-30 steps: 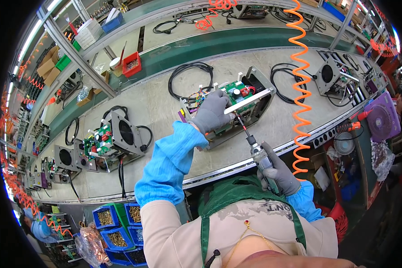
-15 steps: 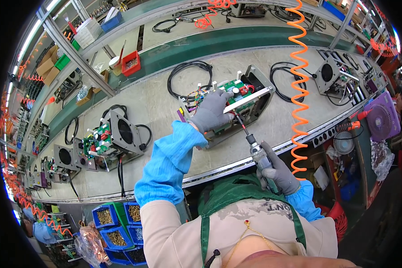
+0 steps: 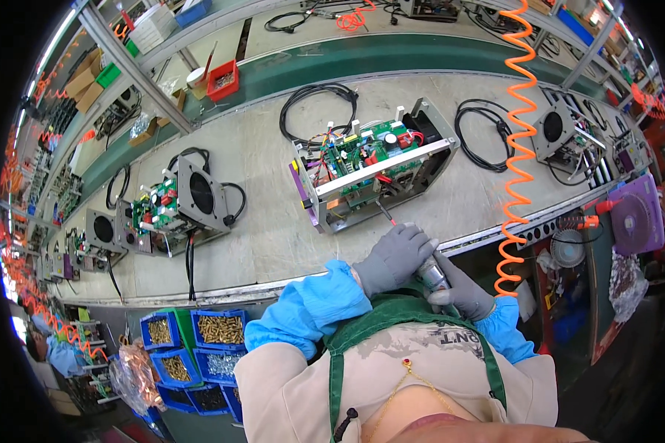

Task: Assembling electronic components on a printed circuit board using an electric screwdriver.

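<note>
My right hand (image 3: 462, 288), in a grey glove, is wrapped around a silver pneumatic screwdriver (image 3: 433, 277) close to my apron. My left hand (image 3: 395, 258), gloved the same way, lies closed over the tool's front end, and its fingers hide the nose. From there the thin bit reaches up-left to the near side of an open electronic unit (image 3: 380, 166). Whether the tip touches a screw is too small to tell. The unit has a metal frame, a green circuit board (image 3: 369, 153), a pale rail along its near edge and a purple end panel (image 3: 303, 193).
Black coiled cables (image 3: 314, 111) lie behind the unit. An orange coiled air hose (image 3: 521, 148) hangs to its right. Similar units stand left (image 3: 188, 196) and right (image 3: 554, 129). Blue bins of screws (image 3: 220, 328) sit below the bench edge (image 3: 229, 293); a red bin (image 3: 222, 80) stands behind.
My left hand has left the unit's top and come down toward me onto the screwdriver's front. The screwdriver's bit has shifted slightly left and down along the unit's near side.
</note>
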`<state>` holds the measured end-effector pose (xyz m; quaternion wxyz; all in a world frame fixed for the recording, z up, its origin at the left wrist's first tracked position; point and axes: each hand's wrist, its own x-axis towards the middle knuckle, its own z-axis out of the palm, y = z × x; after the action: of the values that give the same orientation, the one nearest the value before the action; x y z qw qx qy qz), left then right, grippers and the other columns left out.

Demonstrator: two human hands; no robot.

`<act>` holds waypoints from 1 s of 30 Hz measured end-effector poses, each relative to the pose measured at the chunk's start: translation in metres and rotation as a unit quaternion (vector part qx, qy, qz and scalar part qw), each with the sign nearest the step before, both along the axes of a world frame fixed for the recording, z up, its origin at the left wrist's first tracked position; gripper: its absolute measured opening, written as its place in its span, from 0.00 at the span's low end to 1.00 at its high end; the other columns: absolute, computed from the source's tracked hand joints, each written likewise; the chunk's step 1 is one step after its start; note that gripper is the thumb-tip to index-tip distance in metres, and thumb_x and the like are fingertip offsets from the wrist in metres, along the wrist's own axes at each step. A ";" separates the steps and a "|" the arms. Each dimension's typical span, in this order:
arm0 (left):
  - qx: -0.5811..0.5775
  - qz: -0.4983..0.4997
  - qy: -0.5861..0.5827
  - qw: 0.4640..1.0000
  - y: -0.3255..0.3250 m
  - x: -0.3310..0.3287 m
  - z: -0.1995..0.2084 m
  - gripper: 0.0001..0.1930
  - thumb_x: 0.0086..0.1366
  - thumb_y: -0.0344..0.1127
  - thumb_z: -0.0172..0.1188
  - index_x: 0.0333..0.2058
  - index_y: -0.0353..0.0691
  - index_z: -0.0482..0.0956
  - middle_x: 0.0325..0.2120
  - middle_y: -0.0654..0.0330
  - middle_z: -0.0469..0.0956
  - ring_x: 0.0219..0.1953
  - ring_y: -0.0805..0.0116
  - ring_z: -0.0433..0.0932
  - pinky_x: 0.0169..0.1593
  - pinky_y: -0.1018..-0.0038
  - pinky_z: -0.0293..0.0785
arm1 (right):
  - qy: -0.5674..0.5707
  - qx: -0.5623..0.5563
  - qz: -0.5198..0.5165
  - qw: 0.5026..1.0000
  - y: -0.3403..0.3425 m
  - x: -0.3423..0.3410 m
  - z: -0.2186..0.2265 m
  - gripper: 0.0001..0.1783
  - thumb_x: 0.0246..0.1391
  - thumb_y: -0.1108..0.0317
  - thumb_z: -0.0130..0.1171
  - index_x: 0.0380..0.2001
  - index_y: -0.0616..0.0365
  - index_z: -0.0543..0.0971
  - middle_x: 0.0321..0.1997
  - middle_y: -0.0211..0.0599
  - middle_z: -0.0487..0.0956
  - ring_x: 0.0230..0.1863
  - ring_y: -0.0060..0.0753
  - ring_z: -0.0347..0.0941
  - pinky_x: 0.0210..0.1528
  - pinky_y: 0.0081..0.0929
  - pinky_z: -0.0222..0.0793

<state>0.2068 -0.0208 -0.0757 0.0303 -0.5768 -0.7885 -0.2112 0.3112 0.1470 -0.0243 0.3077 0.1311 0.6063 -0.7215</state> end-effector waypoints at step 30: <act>0.056 0.249 -0.347 0.903 0.036 0.059 -0.039 0.09 0.55 0.37 0.58 0.25 0.37 0.78 0.24 0.52 0.77 0.30 0.54 0.76 0.35 0.64 0.72 | -0.001 0.584 0.518 0.625 0.248 -0.065 -0.117 0.27 0.57 0.46 0.42 0.36 0.57 0.81 0.40 0.49 0.79 0.42 0.52 0.76 0.46 0.43 0.69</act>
<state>0.2659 0.0155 -0.1150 -0.1608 -0.2492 -0.8539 -0.4275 0.2464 0.3951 -0.1413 0.4900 -0.0514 0.8680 0.0623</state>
